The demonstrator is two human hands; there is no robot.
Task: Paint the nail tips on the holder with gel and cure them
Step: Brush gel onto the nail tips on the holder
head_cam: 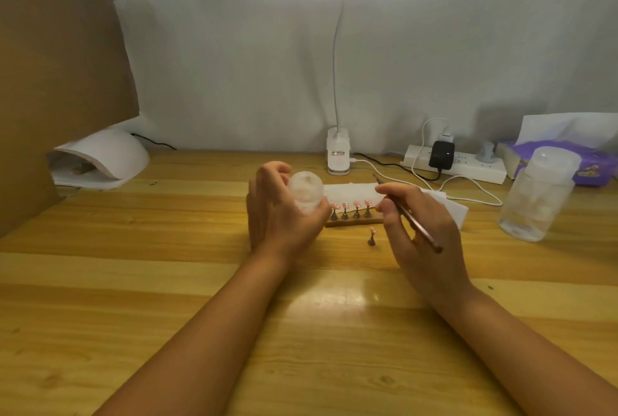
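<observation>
The left end of the holder [355,222] is hidden behind your left hand [279,215]; the contents of the frosted jar [305,194] cannot be made out. That hand curls round the jar, held above the table [167,265]. Your right hand [426,238] pinches a thin brush [418,225]. Four nail tips [346,205] stand on the holder between your hands, a loose stand [371,237] just before it. Curing lamp [103,158] sits far left, by the wall
</observation>
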